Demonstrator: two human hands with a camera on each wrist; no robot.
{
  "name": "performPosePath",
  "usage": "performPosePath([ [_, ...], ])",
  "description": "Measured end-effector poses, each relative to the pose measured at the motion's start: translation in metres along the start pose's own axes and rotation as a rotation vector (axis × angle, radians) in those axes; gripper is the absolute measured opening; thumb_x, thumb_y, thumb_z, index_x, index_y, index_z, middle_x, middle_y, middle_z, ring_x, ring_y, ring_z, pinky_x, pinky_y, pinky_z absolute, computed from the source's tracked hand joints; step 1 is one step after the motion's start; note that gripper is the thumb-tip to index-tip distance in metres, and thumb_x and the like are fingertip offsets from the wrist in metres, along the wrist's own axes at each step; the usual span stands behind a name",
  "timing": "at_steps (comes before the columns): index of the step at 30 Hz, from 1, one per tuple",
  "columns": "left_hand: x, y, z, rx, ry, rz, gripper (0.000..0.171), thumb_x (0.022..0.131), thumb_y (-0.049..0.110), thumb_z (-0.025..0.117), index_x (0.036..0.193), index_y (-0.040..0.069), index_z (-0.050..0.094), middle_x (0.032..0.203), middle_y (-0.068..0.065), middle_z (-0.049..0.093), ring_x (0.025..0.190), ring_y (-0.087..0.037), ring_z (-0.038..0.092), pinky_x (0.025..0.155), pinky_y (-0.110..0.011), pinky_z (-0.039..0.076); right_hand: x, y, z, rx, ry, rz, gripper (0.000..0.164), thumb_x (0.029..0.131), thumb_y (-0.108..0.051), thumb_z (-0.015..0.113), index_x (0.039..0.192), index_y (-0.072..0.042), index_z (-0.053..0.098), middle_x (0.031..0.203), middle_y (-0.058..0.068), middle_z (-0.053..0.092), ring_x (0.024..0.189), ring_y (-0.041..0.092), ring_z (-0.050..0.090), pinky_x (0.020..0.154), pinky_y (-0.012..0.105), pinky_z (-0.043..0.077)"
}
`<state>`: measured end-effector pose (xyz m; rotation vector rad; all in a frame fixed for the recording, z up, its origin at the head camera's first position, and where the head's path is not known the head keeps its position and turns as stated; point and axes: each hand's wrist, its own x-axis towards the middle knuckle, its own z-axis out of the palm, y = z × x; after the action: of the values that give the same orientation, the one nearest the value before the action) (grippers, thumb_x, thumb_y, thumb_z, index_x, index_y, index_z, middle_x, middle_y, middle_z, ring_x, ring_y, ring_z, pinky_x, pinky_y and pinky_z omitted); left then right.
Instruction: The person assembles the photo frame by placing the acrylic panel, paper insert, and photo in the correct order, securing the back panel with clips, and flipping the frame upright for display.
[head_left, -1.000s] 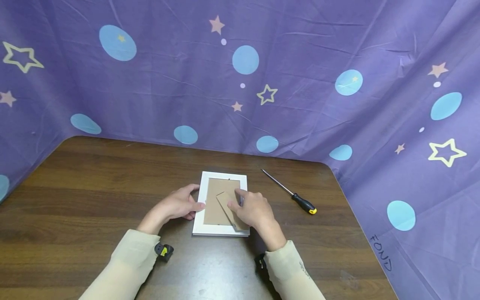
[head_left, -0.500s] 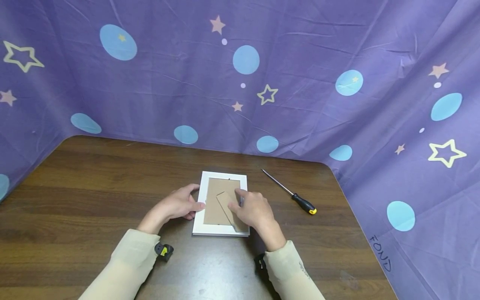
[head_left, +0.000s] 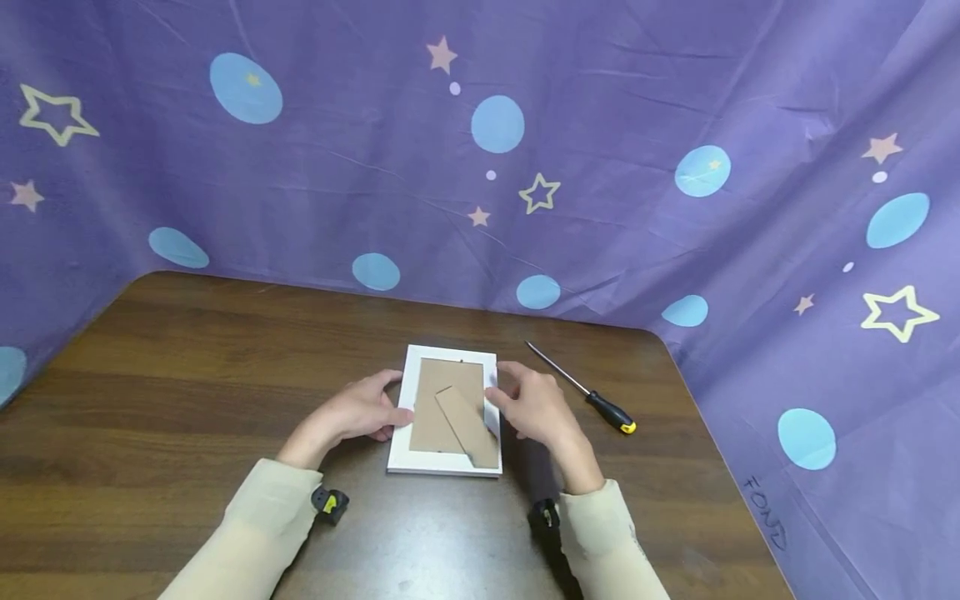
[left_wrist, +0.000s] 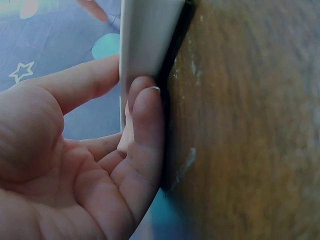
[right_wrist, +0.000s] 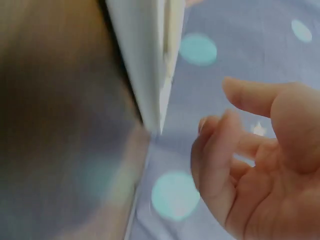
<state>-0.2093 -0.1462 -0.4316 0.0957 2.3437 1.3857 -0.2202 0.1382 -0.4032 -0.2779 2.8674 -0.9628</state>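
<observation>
— Anything in the fingers of the right hand (head_left: pixel 536 404)?
— Nothing. Loosely bent, just drawn off the easel stand (head_left: pixel 471 427) and out past the right edge; in the right wrist view, a gap in between.
— And the left hand (head_left: pixel 363 408)?
— Gripping as before: thumb on the rim, fingers against the left side of the white picture frame (head_left: pixel 435 463).
— Lying how?
— Back up, flat on the wooden table (head_left: pixel 225 375), between both hands.
— Stand slanted?
— Yes, across the tan backing board (head_left: pixel 453 373), lower end over the bottom right corner.
— Meaning what for the work?
— Probably a break in handling the stand, with steadying left to one side only.
— Farther out?
— Black-and-yellow screwdriver (head_left: pixel 609 411) to the right, untouched; purple star-print cloth (head_left: pixel 315 192) beyond.
</observation>
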Motion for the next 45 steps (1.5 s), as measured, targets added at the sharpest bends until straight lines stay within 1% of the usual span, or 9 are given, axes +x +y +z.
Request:
performPosePath([
  [3, 0.001, 0.000, 0.001, -0.002, -0.005, 0.003, 0.084, 0.095, 0.016, 0.078, 0.161, -0.007, 0.030, 0.083, -0.012, 0.065, 0.068, -0.019, 0.064, 0.067, -0.032, 0.059, 0.003, 0.018, -0.024, -0.078, 0.082, -0.039, 0.048, 0.100, -0.028, 0.074, 0.144, -0.009, 0.065, 0.079, 0.003, 0.069, 0.060, 0.015, 0.065, 0.060, 0.036, 0.057],
  [7, 0.000, -0.001, 0.000, -0.004, 0.001, 0.002, 0.084, 0.096, 0.015, 0.078, 0.161, -0.007, 0.030, 0.082, -0.012, 0.064, 0.067, -0.019, 0.062, 0.066, -0.032, 0.059, 0.008, 0.049, -0.053, -0.220, 0.171, -0.101, 0.042, 0.098, -0.025, 0.075, 0.135, -0.006, 0.070, 0.087, 0.006, 0.071, 0.083, 0.023, 0.066, 0.078, 0.048, 0.056],
  [10, 0.000, 0.000, 0.000, -0.007, 0.002, 0.002, 0.084, 0.096, 0.015, 0.078, 0.161, -0.007, 0.030, 0.083, -0.011, 0.064, 0.067, -0.019, 0.063, 0.066, -0.032, 0.059, 0.009, 0.075, -0.069, -0.296, 0.192, -0.105, 0.038, 0.097, -0.023, 0.076, 0.129, -0.004, 0.072, 0.096, 0.011, 0.070, 0.092, 0.030, 0.067, 0.082, 0.054, 0.055],
  [16, 0.002, -0.001, 0.000, -0.006, 0.002, 0.001, 0.084, 0.096, 0.014, 0.079, 0.161, -0.007, 0.030, 0.083, -0.012, 0.064, 0.067, -0.020, 0.063, 0.066, -0.033, 0.059, 0.010, 0.121, -0.080, -0.403, 0.109, -0.091, 0.032, 0.096, -0.025, 0.078, 0.116, -0.002, 0.071, 0.098, 0.014, 0.066, 0.091, 0.032, 0.065, 0.081, 0.053, 0.055],
  [23, 0.003, -0.002, 0.001, -0.001, 0.003, -0.018, 0.083, 0.096, 0.015, 0.078, 0.161, -0.005, 0.032, 0.084, -0.012, 0.065, 0.068, -0.019, 0.063, 0.067, -0.031, 0.059, 0.017, 0.149, -0.070, -0.420, 0.045, -0.120, 0.027, 0.095, -0.030, 0.080, 0.105, -0.008, 0.069, 0.094, 0.006, 0.064, 0.090, 0.025, 0.062, 0.080, 0.049, 0.054],
  [31, 0.002, -0.001, 0.001, -0.002, 0.009, -0.023, 0.082, 0.096, 0.015, 0.078, 0.161, -0.004, 0.032, 0.084, -0.012, 0.065, 0.068, -0.019, 0.063, 0.066, -0.031, 0.059, 0.027, 0.147, -0.063, -0.429, 0.052, -0.188, 0.011, 0.099, -0.014, 0.072, 0.092, -0.011, 0.064, 0.084, 0.003, 0.056, 0.075, 0.020, 0.056, 0.067, 0.043, 0.049],
  [36, 0.003, 0.000, 0.002, -0.003, 0.005, -0.014, 0.083, 0.096, 0.015, 0.078, 0.161, -0.005, 0.032, 0.082, -0.011, 0.065, 0.066, -0.019, 0.063, 0.065, -0.031, 0.058, 0.033, 0.140, -0.063, -0.397, 0.052, -0.253, 0.017, 0.101, -0.007, 0.066, 0.089, -0.012, 0.055, 0.078, 0.001, 0.052, 0.073, 0.018, 0.053, 0.065, 0.038, 0.045],
  [41, 0.002, 0.000, 0.001, 0.009, 0.011, -0.004, 0.084, 0.095, 0.015, 0.079, 0.161, -0.006, 0.031, 0.083, -0.012, 0.065, 0.066, -0.019, 0.063, 0.064, -0.031, 0.058, 0.043, 0.115, -0.070, -0.239, -0.029, -0.263, 0.013, 0.107, -0.008, 0.057, 0.096, -0.013, 0.053, 0.081, 0.004, 0.056, 0.056, 0.016, 0.061, 0.053, 0.033, 0.053],
  [45, 0.002, -0.002, 0.001, 0.010, 0.017, -0.015, 0.082, 0.096, 0.015, 0.079, 0.161, -0.005, 0.033, 0.082, -0.011, 0.065, 0.066, -0.019, 0.063, 0.064, -0.031, 0.057, 0.051, 0.088, -0.078, -0.292, -0.082, -0.313, 0.009, 0.109, -0.011, 0.054, 0.100, -0.014, 0.056, 0.084, 0.003, 0.056, 0.068, 0.015, 0.061, 0.059, 0.034, 0.050],
])
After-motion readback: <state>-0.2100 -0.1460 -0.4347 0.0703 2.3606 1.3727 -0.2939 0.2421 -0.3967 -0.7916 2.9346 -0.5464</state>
